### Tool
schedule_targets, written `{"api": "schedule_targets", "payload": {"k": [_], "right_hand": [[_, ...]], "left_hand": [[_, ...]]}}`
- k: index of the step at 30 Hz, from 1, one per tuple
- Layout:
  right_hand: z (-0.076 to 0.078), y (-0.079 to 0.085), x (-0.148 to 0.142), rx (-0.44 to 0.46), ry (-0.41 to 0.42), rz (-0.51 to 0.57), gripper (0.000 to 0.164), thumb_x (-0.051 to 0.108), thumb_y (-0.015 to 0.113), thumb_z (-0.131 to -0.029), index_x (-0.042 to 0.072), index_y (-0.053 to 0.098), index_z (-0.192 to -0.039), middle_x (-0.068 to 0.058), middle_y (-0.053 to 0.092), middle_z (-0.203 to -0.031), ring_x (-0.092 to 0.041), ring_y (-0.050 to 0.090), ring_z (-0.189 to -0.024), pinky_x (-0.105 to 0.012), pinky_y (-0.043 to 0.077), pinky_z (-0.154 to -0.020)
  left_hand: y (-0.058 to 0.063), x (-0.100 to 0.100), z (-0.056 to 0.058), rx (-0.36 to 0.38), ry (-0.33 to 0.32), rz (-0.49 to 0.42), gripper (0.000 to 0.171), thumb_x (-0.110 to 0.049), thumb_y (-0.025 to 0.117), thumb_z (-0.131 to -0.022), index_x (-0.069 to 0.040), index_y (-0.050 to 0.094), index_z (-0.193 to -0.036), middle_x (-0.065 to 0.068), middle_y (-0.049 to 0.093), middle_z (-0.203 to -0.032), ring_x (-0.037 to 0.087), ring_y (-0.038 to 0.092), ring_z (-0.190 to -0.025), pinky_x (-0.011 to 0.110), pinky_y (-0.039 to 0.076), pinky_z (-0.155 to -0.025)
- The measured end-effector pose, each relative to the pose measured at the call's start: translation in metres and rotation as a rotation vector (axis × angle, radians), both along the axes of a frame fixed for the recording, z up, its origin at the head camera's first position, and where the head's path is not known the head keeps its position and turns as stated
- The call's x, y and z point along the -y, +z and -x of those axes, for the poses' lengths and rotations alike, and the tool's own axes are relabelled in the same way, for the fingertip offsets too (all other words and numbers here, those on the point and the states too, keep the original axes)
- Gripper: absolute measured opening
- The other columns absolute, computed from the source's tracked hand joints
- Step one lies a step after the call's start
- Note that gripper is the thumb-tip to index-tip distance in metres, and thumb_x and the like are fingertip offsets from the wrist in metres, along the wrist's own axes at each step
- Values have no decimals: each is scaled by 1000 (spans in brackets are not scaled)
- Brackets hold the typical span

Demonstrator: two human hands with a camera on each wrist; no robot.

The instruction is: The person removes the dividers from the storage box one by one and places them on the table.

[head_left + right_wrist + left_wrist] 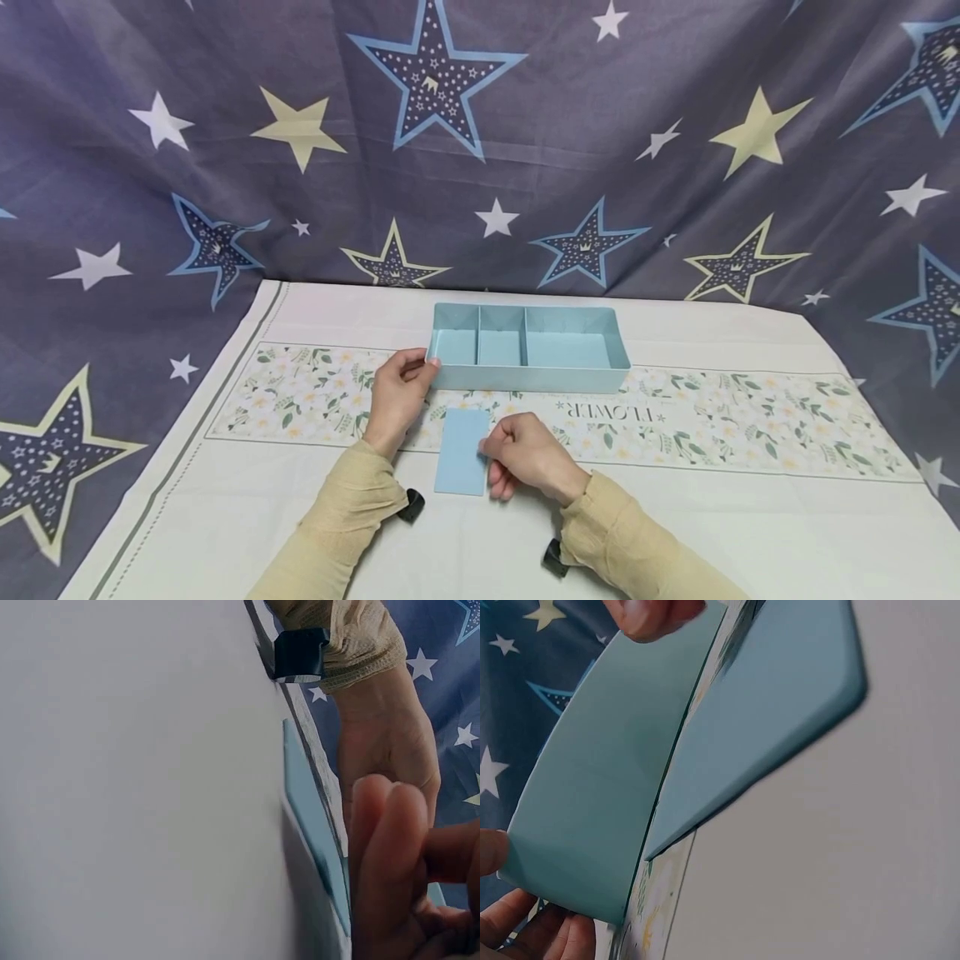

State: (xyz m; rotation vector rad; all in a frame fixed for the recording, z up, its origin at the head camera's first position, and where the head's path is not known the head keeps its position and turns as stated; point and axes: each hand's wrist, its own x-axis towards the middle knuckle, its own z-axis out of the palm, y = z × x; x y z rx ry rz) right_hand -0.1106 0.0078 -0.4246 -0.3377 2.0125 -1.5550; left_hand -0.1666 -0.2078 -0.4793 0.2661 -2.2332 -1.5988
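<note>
The flat, smooth blue piece points longways at the blue box, which lies sideways. Left grip holds the box's corner; right grip pinches the piece's side.

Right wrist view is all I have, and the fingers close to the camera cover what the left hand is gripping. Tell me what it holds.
Observer: The left hand grips the blue tray at its left end, as the head view shows.
Operator: Now tell me how that tray is divided.
Observer: It has two narrow compartments towards the left and one wide compartment at the right.
Operator: Next, the flat blue panel: place it against the tray for me.
Observer: In the head view it is on the person's side of the tray, in front of the tray's left part.
</note>
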Motion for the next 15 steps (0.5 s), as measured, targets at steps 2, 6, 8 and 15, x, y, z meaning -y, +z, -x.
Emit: {"api": "schedule_targets", "payload": {"k": [2, 6, 8, 15], "right_hand": [[0, 3, 0, -2, -3, 8, 23, 14, 57, -86, -6, 56, -75, -10, 57, -50, -28, 56, -45, -36, 51, -38], [1, 7, -1, -10, -13, 25, 22, 14, 57, -85, -7, 56, -78, -10, 57, -51, -28, 56, -46, -35, 51, -39], [1, 8, -2, -15, -20, 26, 21, 13, 57, -85, -7, 55, -80, -10, 57, -52, -28, 56, -46, -35, 51, -39], [-3, 28, -5, -60, -45, 9, 18, 12, 56, -86, -6, 55, -82, -11, 57, -55, -31, 57, -50, -34, 51, -41]], "left_hand": [[0, 0, 0, 4, -1, 6, 42, -51, 62, -79, -18, 59, -105, 3, 60, -97, 10, 56, -84, 31, 53, -68], [4, -1, -3, 1, -16, -6, 40, -45, 62, -82, -15, 59, -107, 6, 61, -100, 13, 57, -86, 31, 53, -69], [5, -1, -4, -6, -21, -13, 40, -44, 62, -81, -14, 59, -107, 7, 60, -100, 14, 57, -86, 32, 53, -69], [1, 0, -2, -22, -8, 9, 44, -53, 62, -78, -18, 59, -104, 3, 60, -96, 10, 56, -83, 30, 54, -66]]}}
